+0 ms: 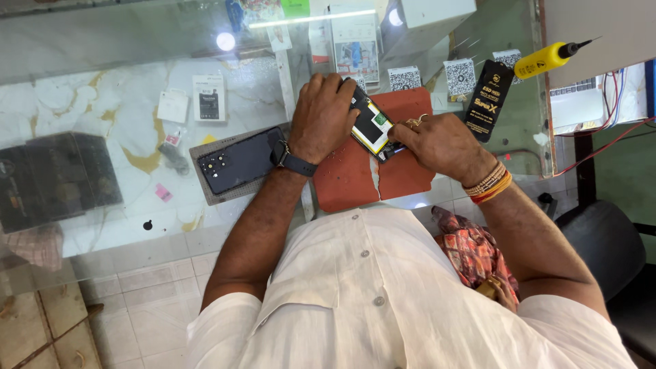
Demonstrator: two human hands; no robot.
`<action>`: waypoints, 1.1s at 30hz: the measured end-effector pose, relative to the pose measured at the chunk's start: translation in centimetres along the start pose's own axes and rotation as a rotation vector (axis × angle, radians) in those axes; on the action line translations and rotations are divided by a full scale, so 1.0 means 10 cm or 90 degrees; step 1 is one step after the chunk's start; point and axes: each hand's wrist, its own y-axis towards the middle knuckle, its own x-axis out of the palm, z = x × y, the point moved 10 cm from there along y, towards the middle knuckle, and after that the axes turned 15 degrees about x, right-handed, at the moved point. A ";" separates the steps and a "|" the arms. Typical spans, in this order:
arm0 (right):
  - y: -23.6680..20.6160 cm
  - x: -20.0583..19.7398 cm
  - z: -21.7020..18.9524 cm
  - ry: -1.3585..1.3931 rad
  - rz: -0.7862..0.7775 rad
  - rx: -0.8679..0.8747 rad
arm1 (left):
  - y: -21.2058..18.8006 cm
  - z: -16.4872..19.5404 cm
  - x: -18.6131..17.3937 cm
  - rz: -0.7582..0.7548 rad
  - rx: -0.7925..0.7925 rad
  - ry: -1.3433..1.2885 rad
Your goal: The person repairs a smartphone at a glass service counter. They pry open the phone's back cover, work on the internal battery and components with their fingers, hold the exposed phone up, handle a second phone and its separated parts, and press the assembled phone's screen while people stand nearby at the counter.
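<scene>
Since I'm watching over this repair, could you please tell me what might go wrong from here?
The right hand works close to the opened phone's yellow-edged battery; a slip could puncture it. The cracked red-brown work mat might snag small parts. The yellow-handled tool lies near the counter edge and could roll off.

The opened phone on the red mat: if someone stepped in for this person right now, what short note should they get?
Left hand: presses down on the opened phone, holding it steady on the red mat.
Right hand: fingertips at the phone's lower edge; whether they pinch a tool cannot be told.
Done: the phone's back is off, its insides exposed. A dark back cover lies left of the mat.
Left: the phone lies open, the cover not refitted.
Nearby: a yellow-handled tool on the glass counter, upper right.
</scene>
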 end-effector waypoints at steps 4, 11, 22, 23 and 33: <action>0.10 -0.09 -0.03 -0.008 0.008 -0.012 | 0.07 -0.07 -0.09 -0.011 -0.010 0.009; 0.16 0.04 -0.06 -0.010 -0.034 -0.038 | 0.02 -0.07 0.02 0.000 -0.001 0.007; 0.33 0.29 -0.14 -0.034 -0.128 -0.064 | -0.10 -0.19 0.14 0.002 -0.002 -0.004; 0.35 0.24 -0.15 -0.032 -0.114 -0.068 | -0.09 -0.21 0.11 0.007 -0.001 -0.005; 0.46 -0.05 -0.10 -0.015 -0.067 -0.120 | 0.11 -0.26 0.00 0.002 -0.001 -0.008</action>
